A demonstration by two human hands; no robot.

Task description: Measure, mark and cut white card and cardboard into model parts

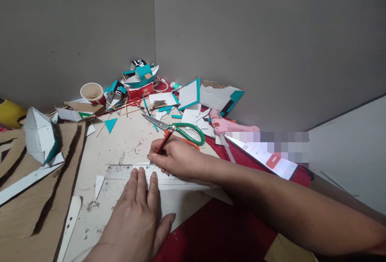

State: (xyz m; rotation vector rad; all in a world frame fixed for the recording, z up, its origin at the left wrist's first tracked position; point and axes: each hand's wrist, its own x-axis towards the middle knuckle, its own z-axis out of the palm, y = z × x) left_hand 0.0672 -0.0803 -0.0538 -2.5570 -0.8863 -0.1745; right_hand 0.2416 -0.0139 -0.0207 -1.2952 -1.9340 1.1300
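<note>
My left hand (135, 209) lies flat with its fingers stretched out over a clear ruler (116, 171), pressing it down on the pale board (120, 143). Part of a white piece of card (183, 187) shows along the ruler's near side. In my right hand (181, 159) a red and black pencil (164, 141) is gripped, tilted, above the ruler's far edge. My fingers hide the pencil's tip. Just beyond that hand lie scissors (191, 129) with green and orange handles, blades parted. A small white scrap (99, 185) rests off the ruler's left end.
A pink glue gun (227, 125) and a lit phone (271, 159) are at right. Toward the wall stand a paper cup (92, 92), a teal-and-white card boat (143, 76) and several card scraps. At left, a white folded shape (39, 137) sits on corrugated cardboard (27, 213).
</note>
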